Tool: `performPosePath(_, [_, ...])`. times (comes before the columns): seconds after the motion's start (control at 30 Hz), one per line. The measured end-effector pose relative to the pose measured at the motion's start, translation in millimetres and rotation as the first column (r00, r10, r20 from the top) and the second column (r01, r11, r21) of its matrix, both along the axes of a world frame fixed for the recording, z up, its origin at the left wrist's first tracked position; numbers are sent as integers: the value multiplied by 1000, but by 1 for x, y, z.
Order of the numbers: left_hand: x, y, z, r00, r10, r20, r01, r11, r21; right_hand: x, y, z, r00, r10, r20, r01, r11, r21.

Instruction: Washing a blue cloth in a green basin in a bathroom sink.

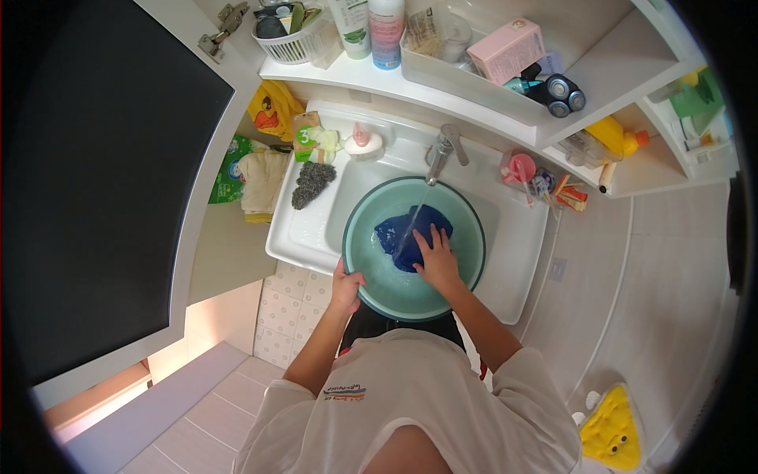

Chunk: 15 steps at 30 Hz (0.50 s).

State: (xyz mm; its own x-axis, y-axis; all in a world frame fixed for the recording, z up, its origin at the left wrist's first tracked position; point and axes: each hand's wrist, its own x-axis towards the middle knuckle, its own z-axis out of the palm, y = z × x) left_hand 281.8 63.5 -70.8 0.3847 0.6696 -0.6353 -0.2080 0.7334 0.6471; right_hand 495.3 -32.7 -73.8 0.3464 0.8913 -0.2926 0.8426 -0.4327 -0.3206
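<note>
A round teal basin (379,286) sits over the white sink (513,253), tucked close to my body. Inside it lies a dark blue cloth (430,216), crumpled and wet in shallow water. Water runs from the chrome tap (446,152) in a thin stream onto the cloth. My left hand (346,287) grips the basin's rim at the near left, thumb over the edge. On the right part of the cloth rests my right hand (437,259), its fingers spread and pressing down.
On the sink's left ledge sit a grey scouring pad (313,185) and a soap bottle with a pink pump (362,142). A shelf (355,75) with toiletries spans the back. An opened mirror cabinet door (110,174) stands at left; cups (521,169) are at right.
</note>
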Motion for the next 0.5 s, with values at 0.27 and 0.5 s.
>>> performPosePath(0.27, [1,0,2,1000,-4,13,3,1000,8,-1,0,0,1000,-9,2,9,1000,9])
performPosePath(0.5, [-1,0,-3,1000,5,0,-5,1000,11,-1,0,-2,1000,-3,11,3,1000,18])
